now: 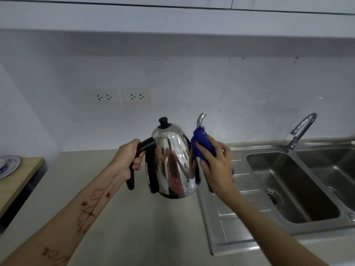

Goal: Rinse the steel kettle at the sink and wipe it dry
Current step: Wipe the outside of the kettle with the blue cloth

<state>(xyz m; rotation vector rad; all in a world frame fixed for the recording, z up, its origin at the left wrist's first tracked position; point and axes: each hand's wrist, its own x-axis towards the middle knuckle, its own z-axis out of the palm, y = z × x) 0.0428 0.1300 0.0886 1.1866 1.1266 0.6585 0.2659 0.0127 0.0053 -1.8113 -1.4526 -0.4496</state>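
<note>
A shiny steel kettle [172,162] with a black lid knob and a thin curved spout hangs upright above the counter. My left hand [128,158] grips its black handle. A bunched blue cloth [202,144] is pressed against the kettle's right side at the base of the spout, held there by my right hand [216,166]. The lower part of the spout is hidden behind the cloth.
A steel double sink [288,185] with a ribbed drainboard lies to the right, its curved tap [301,129] at the back. Two wall sockets [119,96] sit on the white tiles. A plate [9,166] rests on a wooden surface at far left.
</note>
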